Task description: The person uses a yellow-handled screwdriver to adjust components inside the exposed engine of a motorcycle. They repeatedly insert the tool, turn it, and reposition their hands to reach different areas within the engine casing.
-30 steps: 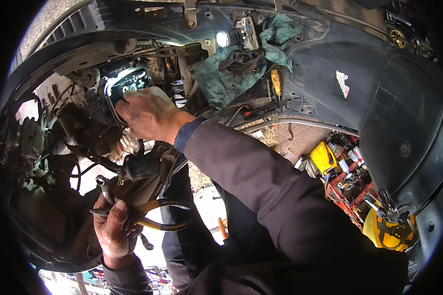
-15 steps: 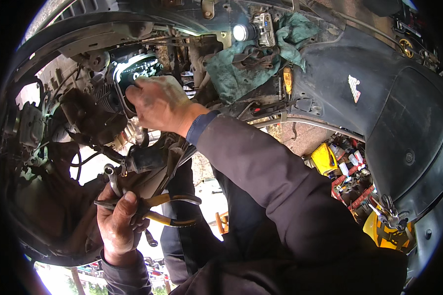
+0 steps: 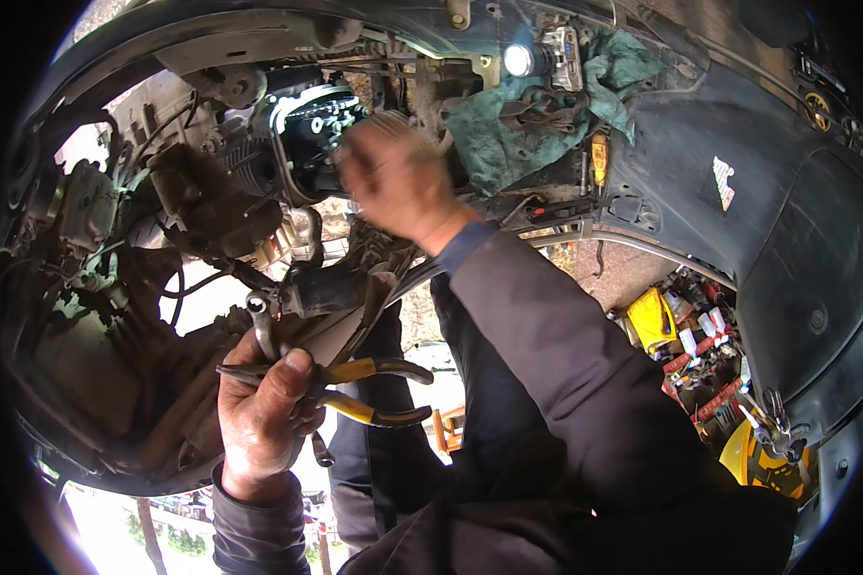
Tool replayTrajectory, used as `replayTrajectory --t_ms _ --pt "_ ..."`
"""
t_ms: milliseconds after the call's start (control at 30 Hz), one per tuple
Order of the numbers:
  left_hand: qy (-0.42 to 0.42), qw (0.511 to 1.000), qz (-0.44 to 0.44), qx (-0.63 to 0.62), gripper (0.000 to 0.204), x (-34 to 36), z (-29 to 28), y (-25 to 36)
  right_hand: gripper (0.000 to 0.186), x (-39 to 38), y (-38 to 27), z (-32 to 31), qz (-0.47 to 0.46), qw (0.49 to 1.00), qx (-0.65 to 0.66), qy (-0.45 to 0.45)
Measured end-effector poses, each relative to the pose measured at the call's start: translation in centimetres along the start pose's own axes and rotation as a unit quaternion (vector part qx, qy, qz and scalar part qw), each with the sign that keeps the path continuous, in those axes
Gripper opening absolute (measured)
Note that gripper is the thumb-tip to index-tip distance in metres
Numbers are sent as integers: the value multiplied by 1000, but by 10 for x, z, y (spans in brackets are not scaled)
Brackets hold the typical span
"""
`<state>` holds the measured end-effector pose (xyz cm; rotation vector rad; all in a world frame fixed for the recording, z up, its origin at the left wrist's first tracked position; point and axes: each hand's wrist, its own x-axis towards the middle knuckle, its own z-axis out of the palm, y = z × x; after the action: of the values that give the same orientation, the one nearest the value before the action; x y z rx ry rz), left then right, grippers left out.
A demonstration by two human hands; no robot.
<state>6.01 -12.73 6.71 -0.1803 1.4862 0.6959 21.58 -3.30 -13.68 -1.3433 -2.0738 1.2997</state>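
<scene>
Closed around two tools at once, my left hand (image 3: 259,422) grips pliers (image 3: 360,410) with yellow and black handles and a metal socket wrench (image 3: 261,321). The plier handles spread to the right, and the wrench's hollow end points up. My right hand (image 3: 398,182), smeared by motion, is just right of an engine (image 3: 307,125) whose opened end shows bright metal parts inside a rim. Its fingers are too blurred to show whether they hold anything or touch the engine.
A lit lamp (image 3: 527,61) stands by a teal cloth (image 3: 499,158) on the dark bodywork (image 3: 681,134). Near the cloth lies a yellow-handled screwdriver (image 3: 599,158). Below right are a red tray (image 3: 714,402) of tools and bottles, a set of keys (image 3: 784,431) and a yellow helmet (image 3: 743,455).
My right hand has pulled back from the engine's opened end, showing more of its inside. The view has shifted, so most things sit further right. My left hand keeps both tools.
</scene>
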Motion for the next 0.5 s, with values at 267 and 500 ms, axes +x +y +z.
replayTrajectory --t_ms 267,500 --pt "-33 999 -3 12 20 1 -1 1 12 0 132 69 115 961 251 -21" --pt "-45 999 1 19 24 2 -1 2 35 0 159 92 189 943 267 -59"
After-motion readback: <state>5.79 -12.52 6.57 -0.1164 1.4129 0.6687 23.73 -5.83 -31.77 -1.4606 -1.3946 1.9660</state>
